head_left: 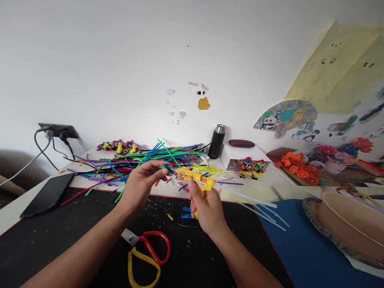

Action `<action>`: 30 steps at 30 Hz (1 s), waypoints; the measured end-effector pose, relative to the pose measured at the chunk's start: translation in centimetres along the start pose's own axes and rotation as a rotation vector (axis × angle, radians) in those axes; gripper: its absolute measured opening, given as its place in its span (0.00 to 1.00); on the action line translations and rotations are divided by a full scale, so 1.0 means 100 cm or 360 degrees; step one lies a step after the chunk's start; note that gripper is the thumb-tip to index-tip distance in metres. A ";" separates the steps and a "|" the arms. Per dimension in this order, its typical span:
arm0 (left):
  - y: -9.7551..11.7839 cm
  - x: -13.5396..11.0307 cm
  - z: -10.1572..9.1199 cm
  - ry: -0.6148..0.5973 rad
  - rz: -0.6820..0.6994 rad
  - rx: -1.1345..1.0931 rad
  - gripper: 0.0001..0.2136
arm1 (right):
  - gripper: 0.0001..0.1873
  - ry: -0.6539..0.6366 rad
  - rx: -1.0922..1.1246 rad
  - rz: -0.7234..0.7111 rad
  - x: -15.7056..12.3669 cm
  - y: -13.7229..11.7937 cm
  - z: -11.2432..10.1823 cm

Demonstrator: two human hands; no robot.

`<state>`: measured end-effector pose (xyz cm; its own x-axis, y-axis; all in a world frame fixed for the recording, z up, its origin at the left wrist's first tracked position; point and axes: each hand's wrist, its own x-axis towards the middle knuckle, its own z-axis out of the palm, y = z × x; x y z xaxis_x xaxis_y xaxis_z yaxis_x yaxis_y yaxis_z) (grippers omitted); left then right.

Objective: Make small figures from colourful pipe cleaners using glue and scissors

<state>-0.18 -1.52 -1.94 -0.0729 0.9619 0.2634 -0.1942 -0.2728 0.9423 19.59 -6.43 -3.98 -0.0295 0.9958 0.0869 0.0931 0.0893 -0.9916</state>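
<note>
My right hand [207,208] is wrapped round the handle of a yellow hot glue gun [192,176], whose nozzle points left. A clear glue stick [246,195] sticks out of its back end. Between the fingertips of my left hand [147,180] is a small green and blue piece [167,169], held close to the nozzle; its exact kind is too small to make out. Below the hands, scissors [154,248] with one red and one yellow handle loop lie on the black mat [99,244]. Blue-handled pliers or a similar tool [186,213] lie partly behind my right hand.
A heap of coloured pipe cleaners [120,165] spreads behind the hands. Farther back stand a black thermos [216,142] and a white box [237,154] with small figures [252,168] before it. A tablet [48,196] lies left; a large bowl [354,224] stands right.
</note>
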 end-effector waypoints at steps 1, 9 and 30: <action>0.000 0.000 0.000 0.0007 0.0001 -0.0002 0.15 | 0.40 -0.0002 0.0000 0.0002 0.000 0.000 0.000; -0.002 0.000 -0.001 0.0029 0.0009 -0.0038 0.15 | 0.39 -0.0002 -0.0012 -0.0010 -0.001 0.002 -0.002; -0.002 0.002 -0.001 0.0135 0.0015 -0.0102 0.17 | 0.39 -0.0008 -0.0068 -0.0012 0.000 0.001 -0.002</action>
<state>-0.28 -1.24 -2.06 -0.1573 0.9550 0.2513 -0.2550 -0.2851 0.9240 19.80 -6.46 -4.06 -0.0353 0.9949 0.0941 0.1350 0.0981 -0.9860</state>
